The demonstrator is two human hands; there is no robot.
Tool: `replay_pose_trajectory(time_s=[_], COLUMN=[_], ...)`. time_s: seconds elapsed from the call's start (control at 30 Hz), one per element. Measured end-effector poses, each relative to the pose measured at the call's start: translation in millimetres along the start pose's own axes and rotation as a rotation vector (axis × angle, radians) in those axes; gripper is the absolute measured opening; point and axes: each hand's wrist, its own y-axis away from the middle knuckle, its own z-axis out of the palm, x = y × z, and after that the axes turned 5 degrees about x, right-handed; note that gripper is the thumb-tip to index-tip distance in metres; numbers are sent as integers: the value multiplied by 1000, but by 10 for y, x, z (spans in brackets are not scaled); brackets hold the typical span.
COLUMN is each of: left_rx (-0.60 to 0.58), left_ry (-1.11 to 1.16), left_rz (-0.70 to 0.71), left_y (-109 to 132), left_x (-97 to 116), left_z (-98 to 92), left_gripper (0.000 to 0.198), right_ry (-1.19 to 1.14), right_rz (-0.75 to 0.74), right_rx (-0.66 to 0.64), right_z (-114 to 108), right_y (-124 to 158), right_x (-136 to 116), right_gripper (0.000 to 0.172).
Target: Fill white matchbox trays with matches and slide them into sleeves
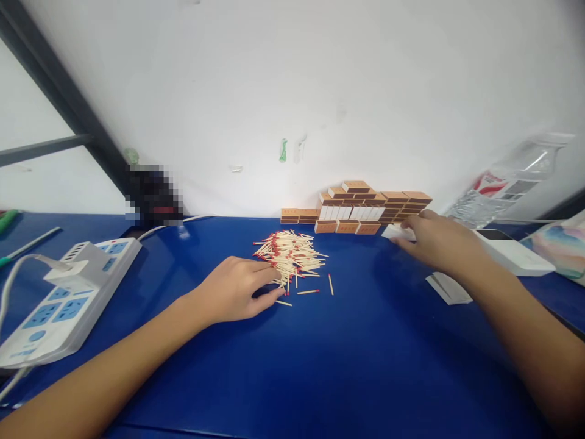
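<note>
My left hand (pixel 240 289) rests at the left front of a heap of red-tipped matches (pixel 295 253). Its thumb and index finger are apart, touching the nearest matches, and the other fingertips are partly hidden. Over on the right, my right hand (pixel 432 238) pinches a small white matchbox tray (pixel 397 232) beside the stacked matchboxes (pixel 354 210); the fingers partly cover it. Another white tray (pixel 449 288) lies on the blue table under my right forearm. Several loose matches (pixel 308 291) lie just in front of the heap.
A white power strip (pixel 82 305) with a plugged-in adapter and cables occupies the left side. To the right are a tilted clear plastic bottle (pixel 507 183), a white box-like device (pixel 516 256) and a colourful pack (pixel 562 244). The white wall (pixel 256 91) borders the blue table (pixel 320 366) at the back.
</note>
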Motion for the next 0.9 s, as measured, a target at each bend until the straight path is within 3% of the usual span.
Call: replay_pose_trajectory(time_s=[0.13,0.3,0.4,0.5,0.6,0.7,0.8,0.9], left_rx=[-9,-4,-7,27,55,12,-92,-175], left_ry=[3,-25,-17,-1,76,215,272,278], left_rz=[-3,-1,3,-29,-95,-88,-56,-69], left_y=[-1,4,13,12,-9,-31,-35,-24], left_x=[-18,-36,-16,24,92,183,272,329], left_z=[7,1,9,11,-18,-54,-54,-17], left_gripper=[24,24,26,26,39,61,52,35], right_ry=[-25,-92,-224,-560,-946,-1084,-1035,-974], right_rz=[-13,-86,-222,-401,-547,-712,-752,-721], right_rx=[-48,-23,75,160,-25,-201,-310,-342], right_z=[76,-42,-158,-329,-521,-641,-672,-667], right_y=[-31,-36,44,230,497,750,891,887], right_x=[99,82,-71,-376,-764,-1069,-1191,-1174], right_gripper=[24,19,21,22,16,10,22,17])
